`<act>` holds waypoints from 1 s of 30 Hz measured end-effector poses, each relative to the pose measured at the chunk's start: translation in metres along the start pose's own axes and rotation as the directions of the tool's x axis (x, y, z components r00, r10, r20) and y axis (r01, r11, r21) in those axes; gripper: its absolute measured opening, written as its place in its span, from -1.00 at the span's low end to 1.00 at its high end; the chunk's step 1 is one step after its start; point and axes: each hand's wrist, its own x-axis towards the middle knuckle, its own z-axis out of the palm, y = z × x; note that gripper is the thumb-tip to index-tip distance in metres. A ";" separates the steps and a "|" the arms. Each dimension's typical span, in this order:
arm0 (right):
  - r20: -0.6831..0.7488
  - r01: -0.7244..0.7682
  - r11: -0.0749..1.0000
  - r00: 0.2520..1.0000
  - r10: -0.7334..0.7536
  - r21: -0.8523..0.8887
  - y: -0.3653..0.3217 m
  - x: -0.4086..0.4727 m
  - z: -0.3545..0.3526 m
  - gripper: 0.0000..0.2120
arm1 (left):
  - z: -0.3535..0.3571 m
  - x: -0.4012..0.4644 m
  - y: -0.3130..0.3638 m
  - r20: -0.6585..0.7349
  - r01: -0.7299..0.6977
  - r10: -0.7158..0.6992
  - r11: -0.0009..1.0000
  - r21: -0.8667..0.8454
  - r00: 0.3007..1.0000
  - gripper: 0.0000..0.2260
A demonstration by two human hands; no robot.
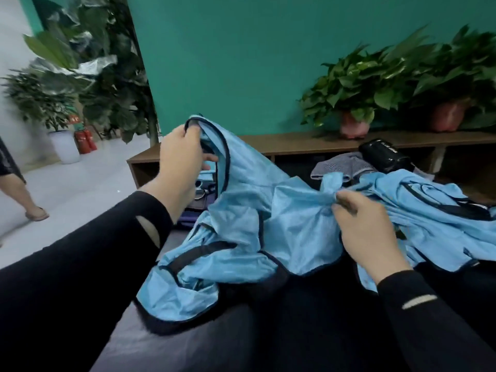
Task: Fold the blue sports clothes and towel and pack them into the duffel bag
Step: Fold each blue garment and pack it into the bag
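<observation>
Head view: I am looking down over a dark padded bench [241, 345] with a teal wall behind it.
Left hand [179, 157]: raised above the bench's far left side, fingers curled round the dark-trimmed edge of a blue mesh garment [241, 210], gripping it from above; black sleeve on the arm.
Right hand [367, 226]: lower, toward the right of the bench, thumb and fingers pinching a bunched fold of the same blue fabric.
Blue mesh garment: stretched between my two hands, its upper edge lifted, its lower part crumpled on the bench surface with a navy hem reaching toward the near left side.
Second blue garment [434, 216]: a heap with dark trim lying on the right part of the bench, just beside my right hand and running to the right edge of the picture.
Grey towel [341, 167]: folded or bunched, I cannot tell which, lying beyond the blue heap near the bench's far edge.
Black bag [383, 157]: glossy, with white lettering too blurred to read, just beside the grey towel on its right.
Dark items [200, 194]: partly hidden under the lifted fabric below my left hand; I cannot tell what they are.
Wooden shelf [295, 142]: runs along the wall behind the bench, carrying two potted plants [354, 103] in reddish pots.
Far left: tall leafy plants [80, 76], red fire extinguishers [86, 142] on the floor, and another person's leg [24, 194] in a sandal.
</observation>
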 end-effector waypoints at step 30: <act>0.568 0.269 0.906 0.822 -0.039 -0.327 -0.045 -0.053 0.091 -0.28 | -0.117 -0.102 -0.073 0.375 -0.221 -0.141 0.603 0.767 0.916 -0.68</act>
